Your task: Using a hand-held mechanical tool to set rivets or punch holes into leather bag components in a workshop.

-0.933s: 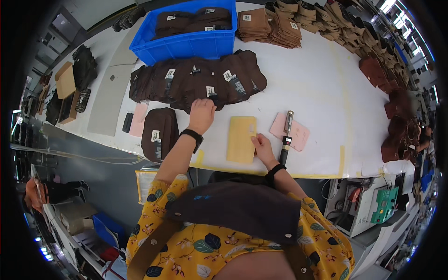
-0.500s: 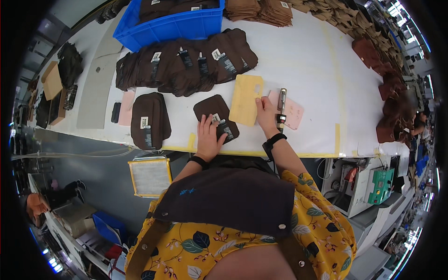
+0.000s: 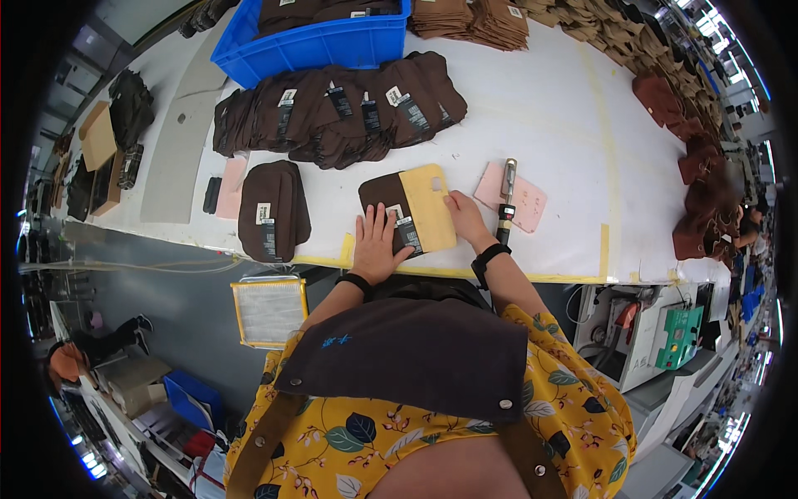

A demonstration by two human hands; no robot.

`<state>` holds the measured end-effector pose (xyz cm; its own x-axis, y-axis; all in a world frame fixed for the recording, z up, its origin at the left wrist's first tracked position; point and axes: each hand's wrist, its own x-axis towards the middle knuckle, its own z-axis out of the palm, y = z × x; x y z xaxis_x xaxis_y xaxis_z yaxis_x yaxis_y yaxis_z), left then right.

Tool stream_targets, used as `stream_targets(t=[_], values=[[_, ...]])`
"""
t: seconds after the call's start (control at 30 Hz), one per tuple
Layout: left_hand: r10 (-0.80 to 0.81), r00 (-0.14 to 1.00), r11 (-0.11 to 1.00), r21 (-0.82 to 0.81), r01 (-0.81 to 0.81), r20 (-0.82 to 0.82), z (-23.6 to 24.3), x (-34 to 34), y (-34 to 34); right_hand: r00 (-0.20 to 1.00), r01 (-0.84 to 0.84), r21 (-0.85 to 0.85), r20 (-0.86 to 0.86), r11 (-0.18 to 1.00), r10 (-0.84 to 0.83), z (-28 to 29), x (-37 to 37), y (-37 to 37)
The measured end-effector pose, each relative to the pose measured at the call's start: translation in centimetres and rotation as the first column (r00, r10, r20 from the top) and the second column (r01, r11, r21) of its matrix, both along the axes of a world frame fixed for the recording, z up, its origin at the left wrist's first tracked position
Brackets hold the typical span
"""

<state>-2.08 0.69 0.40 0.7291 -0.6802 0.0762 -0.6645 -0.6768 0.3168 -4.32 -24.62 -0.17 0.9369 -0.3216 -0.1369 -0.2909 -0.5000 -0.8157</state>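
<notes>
My left hand (image 3: 376, 245) lies flat, fingers spread, on a dark brown fabric piece (image 3: 374, 189) with a label near the table's front edge. My right hand (image 3: 465, 216) holds a yellow rectangular card (image 3: 426, 224) with a cut-out window, which lies over that piece's right part. To the right, a pen-like tool (image 3: 507, 195) lies across a pink card (image 3: 526, 204). To the left stands a pile of dark brown pieces (image 3: 273, 212) with a label. Behind, a row of overlapping dark brown pieces (image 3: 332, 116) spreads across the white table (image 3: 532, 116).
A blue crate (image 3: 307, 50) and brown stacks (image 3: 465, 17) stand at the back. Maroon pieces (image 3: 698, 175) line the right edge. An open cardboard box (image 3: 104, 141) sits far left. Below are a green device (image 3: 677, 339), a framed mesh panel (image 3: 268, 312), and another person (image 3: 71, 362) at lower left.
My left hand has come from the back row to a single brown piece now at the front. The yellow card in my right hand moved up, then down and left onto that piece.
</notes>
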Motion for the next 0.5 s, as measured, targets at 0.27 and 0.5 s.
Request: stream_targets(t=[0.27,0.5], values=[[-0.015,1.000,1.000,0.008,0.015,0.008,0.1,0.0,0.1,0.995,-0.041,-0.277,-0.097,0.960,0.014,2.4,1.2,2.9],[-0.021,1.000,0.999,0.034,0.021,-0.015,0.8,-0.2,-0.1,0.996,-0.087,-0.394,-0.056,0.915,0.070,3.0,-0.3,5.3]])
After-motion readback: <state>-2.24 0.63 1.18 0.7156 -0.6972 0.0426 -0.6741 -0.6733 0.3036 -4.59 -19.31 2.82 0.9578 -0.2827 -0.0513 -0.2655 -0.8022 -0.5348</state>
